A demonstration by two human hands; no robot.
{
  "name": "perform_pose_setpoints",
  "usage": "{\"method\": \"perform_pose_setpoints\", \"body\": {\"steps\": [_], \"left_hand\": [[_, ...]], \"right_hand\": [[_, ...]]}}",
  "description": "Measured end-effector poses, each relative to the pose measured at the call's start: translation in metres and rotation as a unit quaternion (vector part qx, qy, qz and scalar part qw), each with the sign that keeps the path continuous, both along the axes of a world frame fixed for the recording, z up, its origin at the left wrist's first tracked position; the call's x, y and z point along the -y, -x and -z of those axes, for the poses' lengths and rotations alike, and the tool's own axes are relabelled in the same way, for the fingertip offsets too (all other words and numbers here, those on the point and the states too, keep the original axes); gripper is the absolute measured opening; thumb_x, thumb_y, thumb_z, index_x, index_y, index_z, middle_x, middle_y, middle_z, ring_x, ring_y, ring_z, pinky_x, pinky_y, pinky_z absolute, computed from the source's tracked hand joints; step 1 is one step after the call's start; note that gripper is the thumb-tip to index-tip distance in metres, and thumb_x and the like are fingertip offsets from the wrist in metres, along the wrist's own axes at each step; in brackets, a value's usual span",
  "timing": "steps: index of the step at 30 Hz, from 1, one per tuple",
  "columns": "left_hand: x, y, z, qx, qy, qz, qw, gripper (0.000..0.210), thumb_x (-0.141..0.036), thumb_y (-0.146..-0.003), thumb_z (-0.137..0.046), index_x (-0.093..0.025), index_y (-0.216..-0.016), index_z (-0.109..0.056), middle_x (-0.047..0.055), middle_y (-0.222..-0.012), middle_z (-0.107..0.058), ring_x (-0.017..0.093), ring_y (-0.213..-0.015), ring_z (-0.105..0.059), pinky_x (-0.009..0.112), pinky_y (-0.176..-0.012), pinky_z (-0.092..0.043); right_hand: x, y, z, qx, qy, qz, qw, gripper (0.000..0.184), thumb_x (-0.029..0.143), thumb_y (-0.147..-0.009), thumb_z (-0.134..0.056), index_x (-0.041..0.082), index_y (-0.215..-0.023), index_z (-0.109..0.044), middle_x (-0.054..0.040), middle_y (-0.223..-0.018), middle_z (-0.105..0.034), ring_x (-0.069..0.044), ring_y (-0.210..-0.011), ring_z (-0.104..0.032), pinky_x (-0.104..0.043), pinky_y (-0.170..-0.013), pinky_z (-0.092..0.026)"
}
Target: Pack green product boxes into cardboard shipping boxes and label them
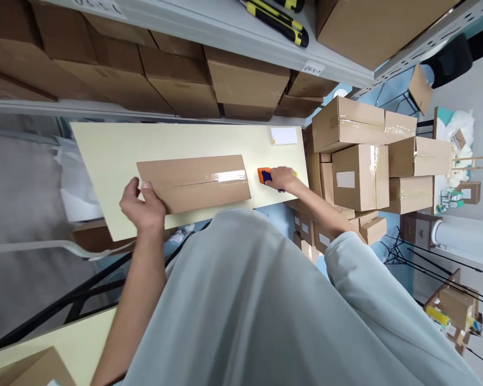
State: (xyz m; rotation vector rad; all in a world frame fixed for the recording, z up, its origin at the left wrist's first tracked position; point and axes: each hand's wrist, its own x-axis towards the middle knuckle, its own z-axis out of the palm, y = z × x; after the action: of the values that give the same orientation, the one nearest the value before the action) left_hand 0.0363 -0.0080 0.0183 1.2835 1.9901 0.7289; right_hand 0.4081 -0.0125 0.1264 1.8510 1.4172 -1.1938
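A flat, closed cardboard box [197, 187] lies lengthwise on the pale yellow tabletop [100, 155], with shiny clear tape along part of its middle seam. At its left end, my left hand [143, 206] has its fingers curled and the thumb against the box's edge. To the right of the box, my right hand [282, 178] is wrapped round an orange and dark blue tape dispenser [264, 175], held close over the tabletop. The palm hides much of the dispenser. Behind it lies a small white label pad [284, 135].
A metal shelf [209, 27] crosses above the table's far side, bearing yellow-black utility knives [279, 24]. Packed cartons [245, 75] fill the level below. Stacked taped boxes [360, 174] stand right of the table. A white curved bar [36, 246] is at the left.
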Motion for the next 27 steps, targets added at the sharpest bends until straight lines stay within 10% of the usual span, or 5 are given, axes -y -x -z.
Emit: {"method": "perform_pose_setpoints", "body": {"steps": [5,13,21,27], "left_hand": [[0.002,-0.044,-0.041,-0.021,-0.112,0.042,0.993,0.066,-0.021,-0.100,-0.061,-0.003,-0.163,-0.056,0.028,-0.177,-0.049,0.041,-0.173,-0.033,0.067,-0.143,-0.020],[0.013,-0.170,-0.125,0.146,-0.267,0.417,0.856,0.050,-0.027,-0.112,-0.046,-0.027,-0.153,-0.073,0.014,-0.159,-0.073,0.033,-0.153,-0.065,0.057,-0.128,-0.052],[-0.058,-0.183,-0.173,0.121,-0.392,0.288,0.865,0.061,-0.021,-0.110,-0.046,-0.023,-0.171,-0.055,0.017,-0.174,-0.057,0.032,-0.160,-0.059,0.053,-0.133,-0.051],[-0.156,-0.155,-0.195,0.075,-0.386,0.237,0.888,0.075,-0.017,-0.097,-0.058,-0.018,-0.171,-0.052,0.021,-0.180,-0.050,0.039,-0.163,-0.055,0.056,-0.132,-0.052]], "right_hand": [[0.017,-0.007,-0.031,0.070,-0.074,0.043,0.994,0.037,0.055,-0.109,-0.065,0.020,-0.118,-0.076,-0.0164,-0.099,-0.085,-0.036,-0.110,-0.081,-0.042,-0.099,-0.060],[-0.007,-0.007,-0.121,0.006,-0.256,0.022,0.966,0.039,0.044,-0.113,-0.047,0.018,-0.139,-0.057,-0.0186,-0.127,-0.079,-0.036,-0.114,-0.077,-0.043,-0.099,-0.062],[-0.102,0.034,-0.195,0.006,-0.404,-0.149,0.902,0.038,0.041,-0.119,-0.035,0.023,-0.145,-0.056,-0.0194,-0.131,-0.076,-0.036,-0.118,-0.075,-0.043,-0.106,-0.059],[-0.209,0.086,-0.211,0.046,-0.478,-0.235,0.845,0.031,0.032,-0.117,-0.043,0.019,-0.139,-0.061,-0.0225,-0.136,-0.078,-0.035,-0.130,-0.073,-0.042,-0.117,-0.052]]}}
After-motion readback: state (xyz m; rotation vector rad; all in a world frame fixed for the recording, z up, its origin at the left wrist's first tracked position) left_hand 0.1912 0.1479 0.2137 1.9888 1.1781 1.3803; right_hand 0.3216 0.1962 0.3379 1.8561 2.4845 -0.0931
